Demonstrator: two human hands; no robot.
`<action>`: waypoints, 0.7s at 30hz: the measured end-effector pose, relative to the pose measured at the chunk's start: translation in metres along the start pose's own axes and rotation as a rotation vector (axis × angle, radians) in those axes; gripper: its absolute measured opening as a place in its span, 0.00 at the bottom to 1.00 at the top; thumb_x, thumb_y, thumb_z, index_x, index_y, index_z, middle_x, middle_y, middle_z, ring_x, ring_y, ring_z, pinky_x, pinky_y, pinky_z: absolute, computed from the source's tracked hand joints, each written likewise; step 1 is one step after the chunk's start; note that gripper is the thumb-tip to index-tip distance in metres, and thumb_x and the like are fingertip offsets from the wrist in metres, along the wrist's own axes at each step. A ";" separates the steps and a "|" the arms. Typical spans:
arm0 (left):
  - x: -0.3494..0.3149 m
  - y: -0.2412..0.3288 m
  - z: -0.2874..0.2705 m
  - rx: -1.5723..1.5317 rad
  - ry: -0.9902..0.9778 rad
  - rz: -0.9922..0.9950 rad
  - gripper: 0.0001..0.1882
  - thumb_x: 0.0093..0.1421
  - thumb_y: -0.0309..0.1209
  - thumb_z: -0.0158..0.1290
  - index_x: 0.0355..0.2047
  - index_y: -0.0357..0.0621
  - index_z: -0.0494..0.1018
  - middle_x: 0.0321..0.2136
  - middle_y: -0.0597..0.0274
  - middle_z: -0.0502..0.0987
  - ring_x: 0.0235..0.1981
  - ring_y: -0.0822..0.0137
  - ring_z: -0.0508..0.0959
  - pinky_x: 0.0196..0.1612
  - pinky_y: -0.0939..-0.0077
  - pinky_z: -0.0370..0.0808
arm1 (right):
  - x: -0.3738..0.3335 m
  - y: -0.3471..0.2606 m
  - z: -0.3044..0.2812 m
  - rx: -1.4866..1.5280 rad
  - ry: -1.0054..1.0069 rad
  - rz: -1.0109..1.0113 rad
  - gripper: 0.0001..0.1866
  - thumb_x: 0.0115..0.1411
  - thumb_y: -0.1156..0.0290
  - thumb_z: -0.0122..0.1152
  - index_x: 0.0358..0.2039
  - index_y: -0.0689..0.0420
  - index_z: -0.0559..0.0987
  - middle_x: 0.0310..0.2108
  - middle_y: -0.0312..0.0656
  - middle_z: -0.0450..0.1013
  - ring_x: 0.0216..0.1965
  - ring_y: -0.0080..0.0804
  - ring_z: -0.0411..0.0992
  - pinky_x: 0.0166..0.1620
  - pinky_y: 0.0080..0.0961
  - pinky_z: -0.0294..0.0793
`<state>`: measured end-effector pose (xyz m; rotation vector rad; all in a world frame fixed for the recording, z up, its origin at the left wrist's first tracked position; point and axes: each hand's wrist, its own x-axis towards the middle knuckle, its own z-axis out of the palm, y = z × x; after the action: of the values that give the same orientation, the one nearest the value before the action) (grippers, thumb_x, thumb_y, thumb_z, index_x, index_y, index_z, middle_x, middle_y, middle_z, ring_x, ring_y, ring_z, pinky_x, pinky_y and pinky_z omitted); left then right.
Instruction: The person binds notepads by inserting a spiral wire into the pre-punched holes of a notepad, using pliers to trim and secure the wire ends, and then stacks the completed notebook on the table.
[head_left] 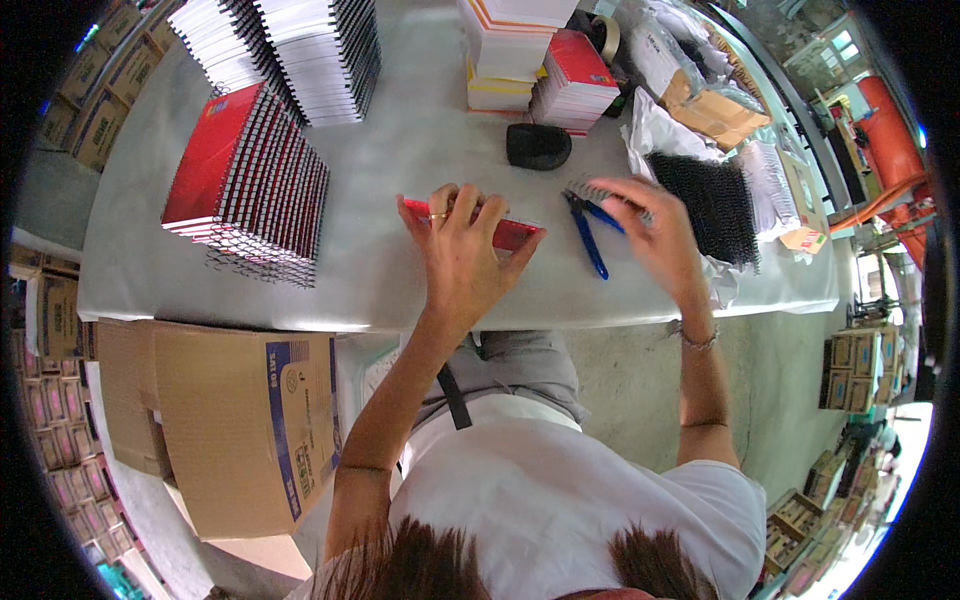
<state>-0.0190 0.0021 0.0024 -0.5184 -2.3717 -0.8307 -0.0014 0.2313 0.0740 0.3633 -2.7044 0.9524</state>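
My left hand (460,238) is closed over a small red-covered notebook (514,236), pinching it by its two ends near the table's front edge. Its cover shows on both sides of my fingers. To the right, my slightly blurred right hand (658,232) has its fingers closed around a thin spiral binding coil (585,188), whose loops stick out to the left. Under that hand lie blue-handled cutting pliers (588,238), jaws pointing away from me. A black rounded object (538,147) sits beyond the notebook.
Spiral-bound red notebooks (245,180) stand stacked at left, with taller white stacks (315,60) behind. Unbound page stacks (505,60) and red-covered pads (575,85) fill the back. Many black coils (710,205) lie at right beside plastic packages (690,85). A cardboard box (230,420) stands below left.
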 end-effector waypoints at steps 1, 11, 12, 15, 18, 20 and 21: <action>0.000 -0.001 0.000 -0.011 0.000 -0.005 0.23 0.42 0.45 0.71 0.32 0.47 0.75 0.36 0.62 0.71 0.47 0.53 0.68 0.53 0.45 0.59 | -0.002 -0.013 0.004 0.027 -0.073 0.053 0.11 0.62 0.69 0.64 0.45 0.55 0.83 0.34 0.46 0.77 0.30 0.33 0.74 0.36 0.27 0.72; 0.000 -0.002 0.003 0.015 -0.020 0.005 0.23 0.40 0.46 0.70 0.33 0.52 0.76 0.36 0.67 0.70 0.46 0.59 0.68 0.50 0.43 0.59 | -0.011 -0.012 0.039 0.206 -0.010 0.010 0.13 0.59 0.71 0.67 0.45 0.57 0.83 0.35 0.40 0.75 0.32 0.26 0.73 0.37 0.22 0.71; 0.000 -0.002 0.003 0.021 -0.022 0.004 0.23 0.40 0.47 0.70 0.33 0.52 0.76 0.36 0.67 0.70 0.46 0.59 0.68 0.50 0.43 0.59 | -0.011 -0.013 0.040 0.207 -0.026 0.011 0.13 0.59 0.71 0.67 0.45 0.57 0.83 0.35 0.40 0.75 0.33 0.27 0.73 0.38 0.23 0.71; 0.000 -0.002 0.002 0.038 -0.037 0.001 0.23 0.41 0.47 0.70 0.33 0.52 0.76 0.36 0.67 0.70 0.45 0.59 0.68 0.50 0.43 0.59 | -0.013 -0.014 0.042 0.188 -0.043 -0.001 0.12 0.59 0.72 0.67 0.44 0.57 0.83 0.35 0.40 0.75 0.33 0.29 0.73 0.41 0.25 0.71; 0.004 0.000 -0.001 0.045 -0.069 -0.007 0.23 0.43 0.49 0.70 0.34 0.52 0.76 0.36 0.67 0.70 0.45 0.59 0.68 0.49 0.45 0.59 | -0.016 -0.014 0.046 0.164 0.001 -0.035 0.11 0.59 0.71 0.66 0.43 0.54 0.82 0.34 0.39 0.74 0.33 0.33 0.73 0.44 0.30 0.68; 0.005 -0.001 -0.002 0.044 -0.094 -0.013 0.23 0.44 0.50 0.69 0.34 0.51 0.76 0.37 0.67 0.71 0.44 0.59 0.68 0.49 0.46 0.59 | -0.017 -0.013 0.050 0.201 0.029 -0.046 0.11 0.59 0.72 0.65 0.43 0.54 0.81 0.34 0.39 0.73 0.34 0.34 0.72 0.46 0.32 0.66; 0.005 -0.002 -0.002 0.027 -0.085 -0.011 0.23 0.45 0.50 0.68 0.34 0.51 0.76 0.37 0.67 0.71 0.44 0.59 0.68 0.49 0.47 0.59 | -0.017 -0.013 0.054 0.207 0.059 -0.051 0.11 0.59 0.72 0.65 0.43 0.55 0.80 0.34 0.39 0.73 0.34 0.34 0.72 0.46 0.32 0.66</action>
<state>-0.0228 0.0003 0.0054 -0.5392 -2.4619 -0.7948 0.0107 0.1899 0.0349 0.4339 -2.5376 1.2123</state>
